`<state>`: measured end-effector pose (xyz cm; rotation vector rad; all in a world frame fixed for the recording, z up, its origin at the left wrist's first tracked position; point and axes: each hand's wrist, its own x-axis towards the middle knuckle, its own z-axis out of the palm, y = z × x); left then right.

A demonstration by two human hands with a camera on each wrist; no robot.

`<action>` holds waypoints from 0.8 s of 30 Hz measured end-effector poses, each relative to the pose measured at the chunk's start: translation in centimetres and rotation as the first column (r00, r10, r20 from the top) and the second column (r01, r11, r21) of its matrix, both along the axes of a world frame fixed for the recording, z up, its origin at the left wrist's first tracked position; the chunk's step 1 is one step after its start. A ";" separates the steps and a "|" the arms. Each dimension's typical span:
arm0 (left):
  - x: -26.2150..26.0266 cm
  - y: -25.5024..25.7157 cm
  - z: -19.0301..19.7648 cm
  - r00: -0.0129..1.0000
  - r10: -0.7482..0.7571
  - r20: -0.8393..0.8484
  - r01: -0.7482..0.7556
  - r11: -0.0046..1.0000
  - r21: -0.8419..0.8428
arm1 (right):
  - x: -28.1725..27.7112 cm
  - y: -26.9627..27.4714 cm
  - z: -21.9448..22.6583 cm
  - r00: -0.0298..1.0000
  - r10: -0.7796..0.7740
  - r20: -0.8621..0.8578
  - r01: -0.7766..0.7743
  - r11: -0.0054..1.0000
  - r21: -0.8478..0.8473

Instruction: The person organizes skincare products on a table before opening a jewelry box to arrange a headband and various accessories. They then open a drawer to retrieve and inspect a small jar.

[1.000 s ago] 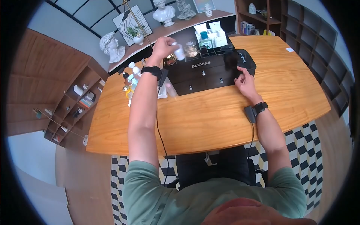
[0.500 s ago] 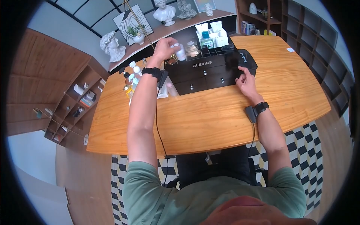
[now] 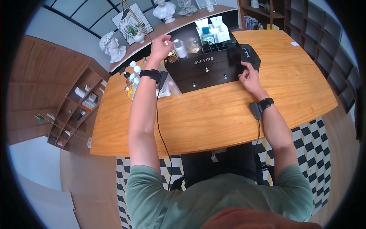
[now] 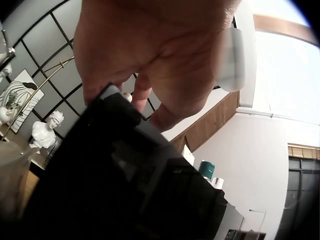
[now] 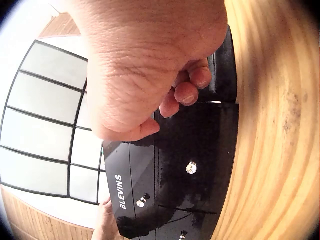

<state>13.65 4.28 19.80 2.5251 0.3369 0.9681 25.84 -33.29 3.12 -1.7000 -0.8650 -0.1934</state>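
The left hand (image 3: 160, 47) is above the left end of the black BLEVINS organizer (image 3: 207, 70), fingertips drawn together on a small whitish item (image 3: 166, 43), partly hidden. Just right of it stands a white bottle (image 3: 180, 49), apart from the fingers. In the left wrist view the hand (image 4: 155, 60) hangs over a dark glossy surface (image 4: 150, 170), with a blurred pale bottle (image 4: 230, 60) beside it. The right hand (image 3: 250, 79) is at the organizer's right end; the right wrist view has its fingers (image 5: 186, 93) loosely curled beside the dark side and drawer front.
A clear jar (image 3: 193, 46) and a compartment tray with a green-capped bottle (image 3: 207, 37) and white packs are on top. Several bottles (image 3: 134, 72) stand left of the organizer. A black case (image 3: 249, 55) lies behind its right end. Cables hang from both wrists.
The left hand has shifted left, away from the white bottle, leaving a visible gap. The head view has tilted slightly. The right hand stays by the organizer's right end.
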 end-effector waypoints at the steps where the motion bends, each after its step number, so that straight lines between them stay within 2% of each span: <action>1: 0.0 0.3 -0.2 1.000 -0.005 0.018 0.006 1.000 -0.030 | 0.1 0.0 -0.1 1.000 -0.002 -0.003 0.002 1.000 0.002; 9: -0.3 0.4 -0.7 0.999 -0.005 0.031 0.007 0.998 -0.059 | -0.3 -0.2 0.3 1.000 0.001 -0.002 -0.001 1.000 -0.001; 12: -0.1 1.2 -1.3 0.996 -0.057 0.064 0.062 0.996 -0.067 | -0.3 -0.2 0.3 1.000 0.007 -0.013 -0.007 1.000 0.000; 15: -0.7 0.6 -1.6 0.991 -0.038 0.131 0.051 0.994 -0.100 | -0.3 -0.2 0.4 1.000 0.008 -0.029 -0.009 1.000 -0.009; 17: -1.3 0.4 -1.7 0.963 0.030 0.269 -0.008 0.996 -0.085 | -0.3 -0.2 0.3 0.999 0.011 -0.038 -0.011 1.000 -0.016; 18: -2.0 -0.1 -1.8 0.963 0.033 0.268 -0.010 0.996 -0.086 | -0.2 -0.2 0.2 1.000 0.007 -0.028 -0.007 1.000 -0.012; 20: -4.1 -1.9 -2.2 0.896 0.054 0.442 -0.056 0.998 -0.010 | -0.1 -0.1 0.1 1.000 0.006 -0.016 -0.006 1.000 -0.007; 21: -5.4 -3.2 -2.7 0.881 0.045 0.472 -0.050 0.999 -0.001 | -0.2 -0.2 0.1 1.000 0.007 -0.019 -0.007 1.000 -0.007; 23: -7.6 -4.7 -5.0 0.877 0.003 0.480 0.067 0.989 -0.129 | -0.1 -0.2 0.4 1.000 0.010 -0.019 -0.010 1.000 -0.005; 24: -8.6 -5.8 -6.1 0.877 0.007 0.480 0.063 0.990 -0.129 | -0.1 -0.2 0.4 1.000 -0.002 -0.008 0.002 1.000 -0.002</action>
